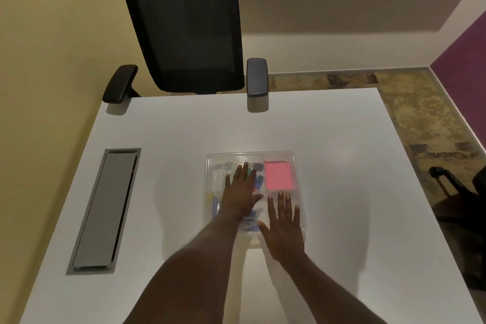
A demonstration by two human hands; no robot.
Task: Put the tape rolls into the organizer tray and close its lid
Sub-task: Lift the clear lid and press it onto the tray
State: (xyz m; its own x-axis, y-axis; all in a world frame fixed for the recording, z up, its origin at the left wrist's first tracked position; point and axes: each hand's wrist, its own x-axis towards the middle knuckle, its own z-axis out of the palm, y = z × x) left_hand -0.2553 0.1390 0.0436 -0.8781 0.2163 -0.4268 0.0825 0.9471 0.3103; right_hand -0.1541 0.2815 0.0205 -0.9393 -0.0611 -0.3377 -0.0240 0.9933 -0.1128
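Hands flat on the lid is what I read here: my left hand point(240, 192) lies spread, fingers pointing far, over the left-centre of the clear organizer tray point(298, 166), and my right hand point(285, 229) lies spread over its near right corner, holding nothing. The tray sits mid-surface directly under both palms, with a pink pad point(278, 175) in its far right compartment. I cannot pick out any tape rolls through the blurred plastic. The lid looks down already; I judge the remaining press belongs at the near edge, closest to my right hand.
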